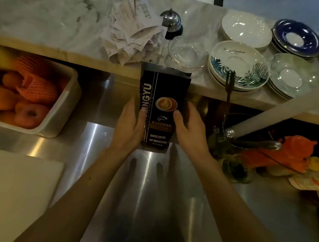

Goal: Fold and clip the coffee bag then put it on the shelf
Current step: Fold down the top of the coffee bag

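Item: coffee bag point(161, 109), upright on the steel counter point(96, 132), my landmark. Nearest me, my left hand point(131, 123) and right hand point(189, 124) press its two sides, fingers wrapped on the bag, I judge to steady it for folding; its top looks unfolded, no clip seen. Left of it, fruit tray point(63, 108). Beyond it, receipts point(133, 36), service bell point(170, 21), stacked saucers point(239, 62) on the marble ledge.

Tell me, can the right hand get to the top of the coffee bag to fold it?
Probably yes. The right hand holds the coffee bag at its side, and nothing covers the bag's open top.
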### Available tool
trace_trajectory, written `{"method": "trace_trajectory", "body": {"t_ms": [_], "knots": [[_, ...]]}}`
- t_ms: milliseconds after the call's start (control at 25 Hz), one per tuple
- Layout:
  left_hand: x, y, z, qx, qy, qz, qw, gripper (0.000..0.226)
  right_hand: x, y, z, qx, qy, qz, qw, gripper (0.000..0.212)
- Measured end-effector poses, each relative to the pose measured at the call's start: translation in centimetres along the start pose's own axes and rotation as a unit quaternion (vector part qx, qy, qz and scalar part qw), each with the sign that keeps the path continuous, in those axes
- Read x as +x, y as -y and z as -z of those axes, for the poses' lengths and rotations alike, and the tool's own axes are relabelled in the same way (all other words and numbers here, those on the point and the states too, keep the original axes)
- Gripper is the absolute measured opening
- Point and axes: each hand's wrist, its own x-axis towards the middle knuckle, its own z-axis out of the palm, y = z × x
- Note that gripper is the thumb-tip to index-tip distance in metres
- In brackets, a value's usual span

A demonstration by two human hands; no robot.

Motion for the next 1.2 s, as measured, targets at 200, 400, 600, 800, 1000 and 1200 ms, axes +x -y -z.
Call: {"method": "trace_trajectory", "body": {"t_ms": [200, 400, 600, 800, 1000, 1200], "knots": [[0.9, 0.4, -1.7, -0.076, 0.01, 0.019, 0.997, 0.033, 0.9, -0.5, -1.6, 0.05, 0.028, -0.031, 0.998, 0.046], [0.2, 0.8, -2.2, -0.112, -0.002, 0.057, 0.992, 0.029, 0.4, -0.9, -2.5, 0.079, 0.014, -0.056, 0.995, 0.054], [-1.1, 0.3, -1.9, -0.104, -0.03, 0.058, 0.992, 0.021, -1.4, -1.1, -2.6, 0.133, 0.006, -0.056, 0.99, 0.051], [-4.2, -0.4, -1.0, -0.075, -0.059, 0.048, 0.994, 0.02, -4.6, -1.2, -2.0, 0.16, 0.022, -0.053, 0.986, 0.046], [-9.8, -0.8, -0.4, -0.06, -0.058, 0.043, 0.996, 0.03, -10.4, -1.8, -1.3, 0.179, 0.024, -0.063, 0.981, 0.043], [-17.0, -2.4, 0.5, -0.073, -0.022, 0.031, 0.997, 0.026, -17.9, -2.6, -0.6, 0.165, -0.007, -0.084, 0.983, 0.04]]}}
